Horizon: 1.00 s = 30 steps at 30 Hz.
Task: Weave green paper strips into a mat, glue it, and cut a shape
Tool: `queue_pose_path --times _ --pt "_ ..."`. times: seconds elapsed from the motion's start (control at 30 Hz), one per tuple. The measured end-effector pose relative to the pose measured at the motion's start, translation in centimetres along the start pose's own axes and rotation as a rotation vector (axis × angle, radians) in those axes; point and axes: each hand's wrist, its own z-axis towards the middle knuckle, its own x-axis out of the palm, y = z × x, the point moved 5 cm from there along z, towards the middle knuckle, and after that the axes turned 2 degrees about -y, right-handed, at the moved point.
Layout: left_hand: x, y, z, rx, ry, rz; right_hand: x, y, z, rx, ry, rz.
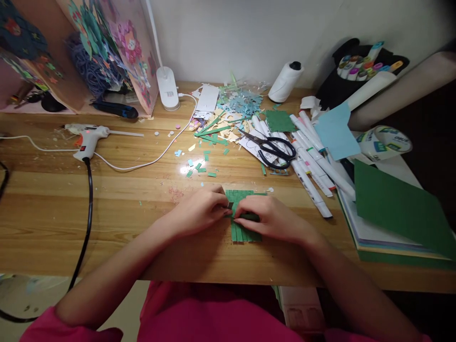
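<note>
A green sheet of paper (pixel 245 233), slit into narrow parallel strips, lies on the table before me, partly covered by my hands. My left hand (pixel 204 209) is closed at its left edge, thumb and fingertips pinching a small dark end of a paper strip (pixel 230 205). Over the sheet's right half, my right hand (pixel 272 216) pinches a green paper strip (pixel 252 217) that runs across the slits. The two sets of fingertips are close together but apart. My palms hide where the strip passes through the sheet.
Black-handled scissors (pixel 276 151) and several white markers (pixel 309 190) lie beyond my right hand. Paper scraps (pixel 213 128) are heaped at the back. A glue gun (pixel 87 140) with its cable is at left. Stacked coloured paper (pixel 399 213) and a tape roll (pixel 386 142) are at right.
</note>
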Motion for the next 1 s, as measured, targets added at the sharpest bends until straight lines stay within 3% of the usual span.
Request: queue_pose_path --times 0.27,0.8,1.0 --pt "-0.6 0.2 -0.6 0.037 0.100 -0.106 -0.3 0.1 0.1 0.036 0.004 0.041" --pt "0.2 0.6 -0.8 -0.051 0.009 0.012 -0.1 0.2 0.3 0.138 0.016 0.000" --pt "0.3 0.6 -0.7 -0.045 0.001 -0.001 0.4 1.0 0.0 0.002 -0.050 -0.168"
